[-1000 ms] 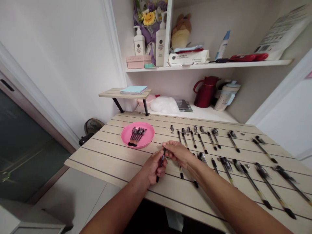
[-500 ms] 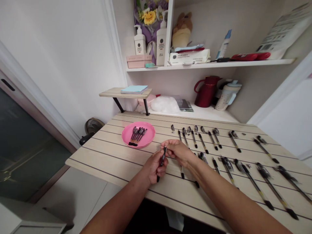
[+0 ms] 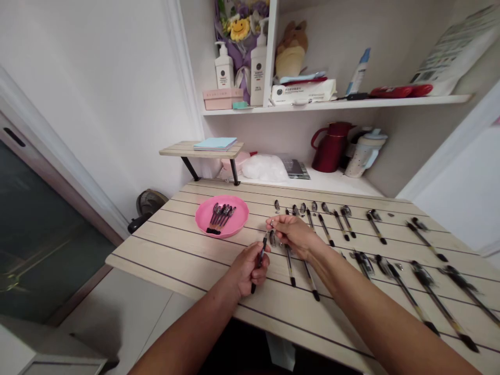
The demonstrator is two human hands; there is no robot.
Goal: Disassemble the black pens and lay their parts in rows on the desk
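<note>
Right of the round pink plastic dish (image 3: 239, 225), a slim black pen (image 3: 262, 254) slants tip-up in the closed grip of the left hand (image 3: 246, 266), its long axis aimed towards a small silvery piece (image 3: 272, 222) pinched by the right hand (image 3: 294, 235).

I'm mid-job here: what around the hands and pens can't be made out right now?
All in the head view:
Bit at the right hand: too small to identify.
Held pen: middle covered by the left hand.
Nearby pen: lower end hidden behind the right forearm.
Rightmost pen: blurred, lower end cut off by the picture's right edge.
</note>
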